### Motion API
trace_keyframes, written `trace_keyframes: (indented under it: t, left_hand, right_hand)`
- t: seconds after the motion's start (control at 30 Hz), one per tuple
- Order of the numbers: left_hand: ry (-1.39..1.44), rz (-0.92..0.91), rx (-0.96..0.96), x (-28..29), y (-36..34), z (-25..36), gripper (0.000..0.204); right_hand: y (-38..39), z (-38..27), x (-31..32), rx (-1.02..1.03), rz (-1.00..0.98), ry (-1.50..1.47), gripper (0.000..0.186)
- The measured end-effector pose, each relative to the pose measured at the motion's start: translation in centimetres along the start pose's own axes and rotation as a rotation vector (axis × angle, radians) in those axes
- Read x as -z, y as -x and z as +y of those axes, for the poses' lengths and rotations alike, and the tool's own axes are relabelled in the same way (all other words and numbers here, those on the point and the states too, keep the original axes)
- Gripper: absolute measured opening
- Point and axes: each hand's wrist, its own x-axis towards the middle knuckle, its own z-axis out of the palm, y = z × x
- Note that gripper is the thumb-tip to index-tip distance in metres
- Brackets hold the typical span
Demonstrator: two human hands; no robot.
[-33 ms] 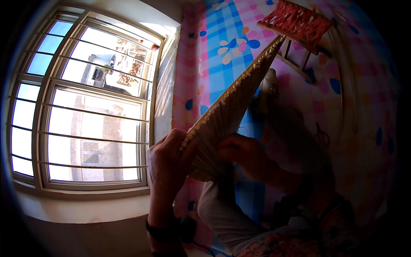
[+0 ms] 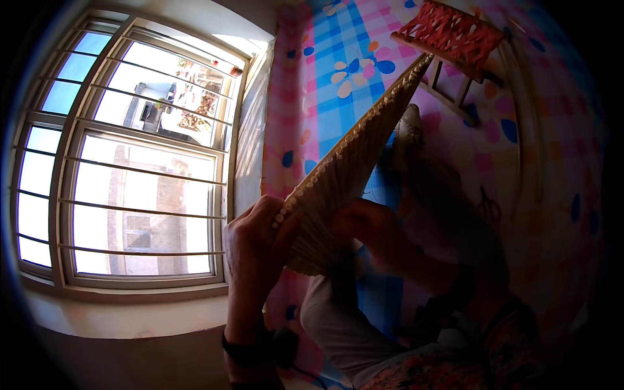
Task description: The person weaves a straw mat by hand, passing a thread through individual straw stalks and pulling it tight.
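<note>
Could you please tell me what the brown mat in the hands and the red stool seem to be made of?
Mat: perhaps dry plant stems, dull brown; pale round ends line one edge, but shade hides detail.
Red stool: its seat looks woven from strips, cloth or plastic, I cannot tell; its brown bars suggest wood.

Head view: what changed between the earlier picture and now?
The right hand has shifted slightly upward in the picture, beside the ribbed brown panel. I see no clear new grasp or release. Unchanged: the panel, the left hand at its near end, and the red woven stool.
</note>
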Motion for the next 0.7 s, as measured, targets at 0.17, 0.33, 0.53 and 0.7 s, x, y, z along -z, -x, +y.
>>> trace_keyframes:
  t: [0.17, 0.33, 0.53, 0.7]
  left_hand:
    - [-0.007, 0.019, -0.01, 0.7, -0.4, 0.4, 0.017]
    - [-0.107, 0.007, -0.025, 0.0, -0.1, 0.5, 0.015]
    - [-0.047, 0.023, 0.024, 0.2, -0.5, -0.1, 0.016]
    - [-0.029, 0.022, 0.044, -0.2, -0.4, -0.1, 0.016]
  right_hand:
    - [0.4, -2.2, -0.2, -0.116, 0.005, -0.174, 0.013]
    - [1.0, -2.3, -0.5, 0.176, 0.17, 0.079, 0.012]
    - [0.1, -1.3, 0.3, 0.38, 0.034, 0.488, 0.015]
    - [-1.4, 0.3, 0.4, 0.523, 0.046, 0.511, 0.021]
